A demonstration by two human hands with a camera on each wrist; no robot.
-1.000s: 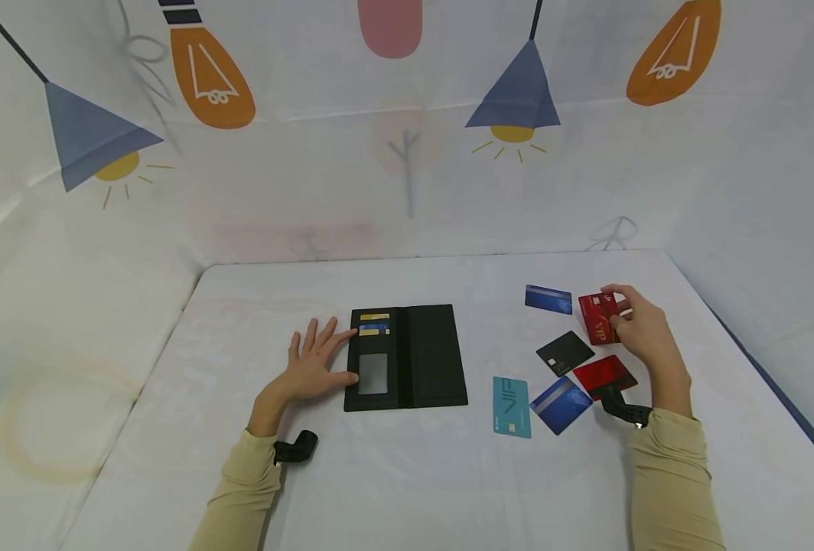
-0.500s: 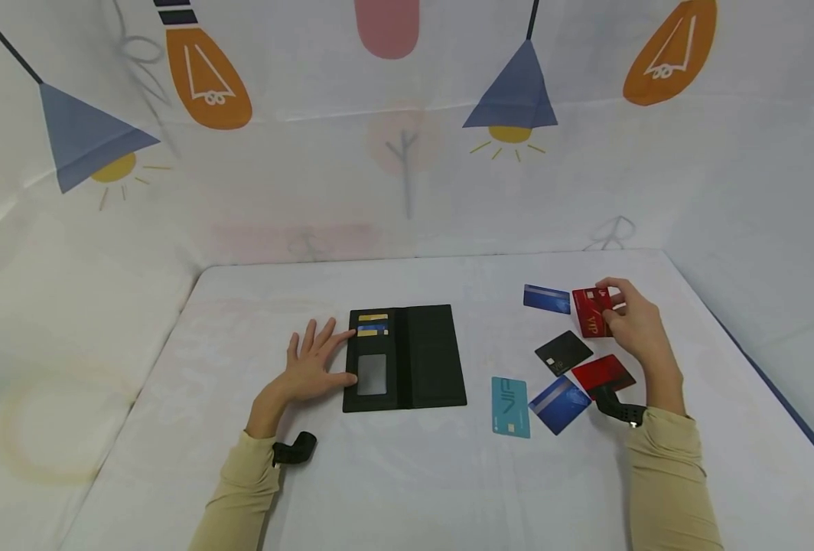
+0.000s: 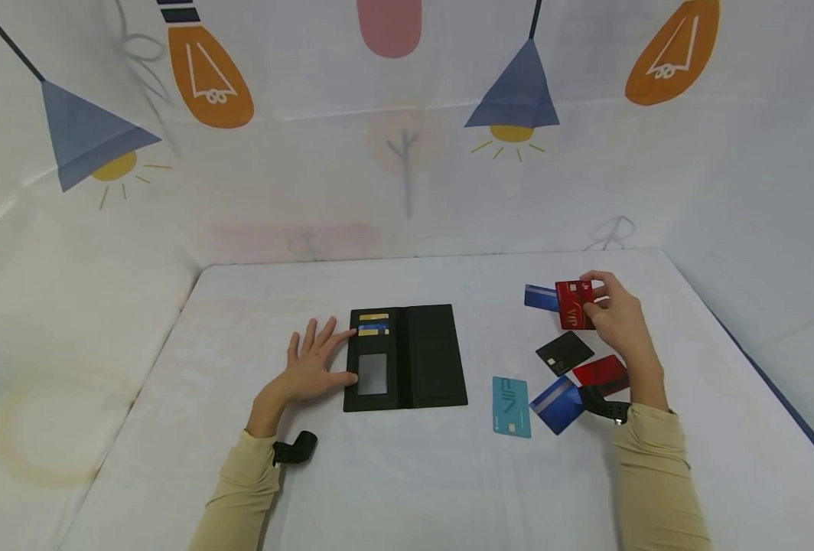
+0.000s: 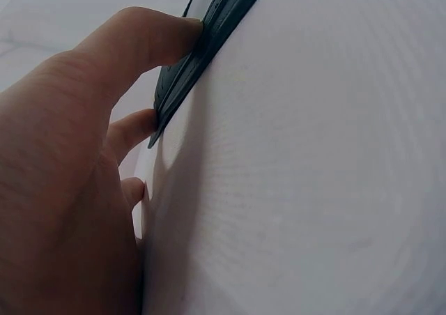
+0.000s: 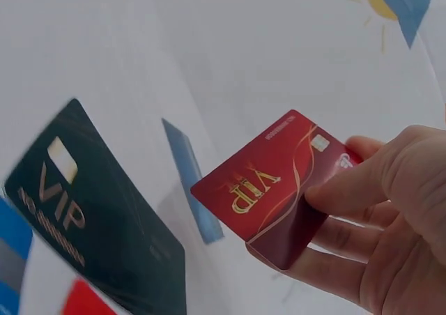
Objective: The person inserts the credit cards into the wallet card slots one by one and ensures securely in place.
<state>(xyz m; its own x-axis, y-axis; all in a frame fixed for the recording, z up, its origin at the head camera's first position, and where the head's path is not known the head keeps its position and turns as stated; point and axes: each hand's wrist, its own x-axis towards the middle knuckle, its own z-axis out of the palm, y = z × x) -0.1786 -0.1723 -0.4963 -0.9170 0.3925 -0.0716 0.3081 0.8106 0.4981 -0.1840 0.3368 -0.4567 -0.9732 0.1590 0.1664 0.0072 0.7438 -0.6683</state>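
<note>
Between thumb and fingers my right hand (image 3: pixel 617 315) pinches a red VIP card (image 3: pixel 574 304), raised off the table in the right wrist view (image 5: pixel 275 186). In the head view the card overlaps a blue card (image 3: pixel 541 297) lying at the back. My left hand (image 3: pixel 309 373) is spread on the table, its thumb and index fingertip on the left edge of an opened black wallet (image 3: pixel 437 356). Cards show in two of the wallet's upper left slots, above a clear window (image 3: pixel 372 373). The left wrist view shows the thumb pressing the wallet's edge (image 4: pixel 182 74).
Below the right hand lie a black VIP card (image 3: pixel 564 353), a red and black card (image 3: pixel 601 373) and a blue card with a grey stripe (image 3: pixel 557 405). A teal VIP card (image 3: pixel 511 407) lies right of the wallet. Printed cloth walls (image 3: pixel 297 176) enclose the white table.
My right hand has moved left and slightly back with the red VIP card, which now covers part of the blue card. The left hand and wallet have stayed in place.
</note>
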